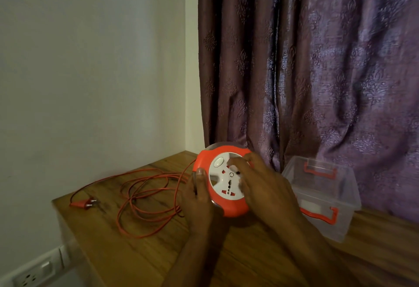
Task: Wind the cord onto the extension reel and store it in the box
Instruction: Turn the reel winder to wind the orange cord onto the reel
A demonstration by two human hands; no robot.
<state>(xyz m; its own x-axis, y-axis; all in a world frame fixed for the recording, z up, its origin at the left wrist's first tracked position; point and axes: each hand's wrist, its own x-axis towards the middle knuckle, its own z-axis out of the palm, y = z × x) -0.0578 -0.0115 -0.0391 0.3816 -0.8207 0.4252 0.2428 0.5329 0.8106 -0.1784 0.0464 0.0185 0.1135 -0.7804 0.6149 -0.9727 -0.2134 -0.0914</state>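
Note:
A round orange extension reel (205, 157) with a white socket face is tilted up over the wooden table (140, 257). My left hand (199, 198) grips its left rim, thumb on the orange edge. My right hand (260, 184) lies on the white face with its fingers curled into the middle. The orange cord (145, 196) lies in loose loops on the table to the left, running to the reel. Its plug (85, 203) rests near the table's left edge. A clear plastic box (326, 196) with orange latches stands open to the right of the reel.
A white wall stands at the left and a purple patterned curtain (317, 71) hangs behind the table. A wall socket plate (34, 271) sits low at the bottom left, below the table's edge.

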